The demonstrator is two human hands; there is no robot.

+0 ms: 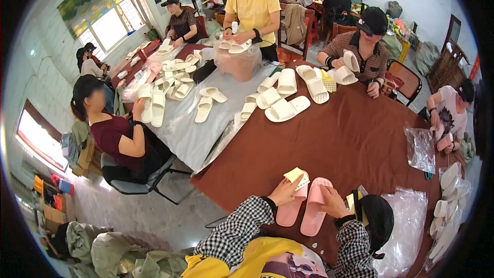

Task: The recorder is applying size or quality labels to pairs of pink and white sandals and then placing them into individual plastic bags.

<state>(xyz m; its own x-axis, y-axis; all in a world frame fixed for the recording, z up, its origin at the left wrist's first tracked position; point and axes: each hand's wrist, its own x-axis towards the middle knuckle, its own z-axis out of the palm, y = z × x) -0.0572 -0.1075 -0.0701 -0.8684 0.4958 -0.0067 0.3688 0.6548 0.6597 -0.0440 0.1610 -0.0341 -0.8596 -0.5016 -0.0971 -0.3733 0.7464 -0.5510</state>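
Observation:
A pair of pink slippers lies side by side on the brown cloth in front of me, toes pointing away. My left hand (284, 192) is closed on a pale yellow card (294, 175) with a white printed edge, at the strap end of the left slipper (289, 214). I cannot tell whether the card is tucked into that strap. Gripping the right slipper (313, 220) at the side of its strap is my right hand (332, 203). Both forearms are in black-and-white checked sleeves.
A black cap (377, 221) and clear plastic bags (403, 229) lie to my right. White slippers (287, 109) stand across the brown-covered table (329, 146), with more on the grey plastic sheet (188, 136) to the left. Several people sit or stand around, handling slippers.

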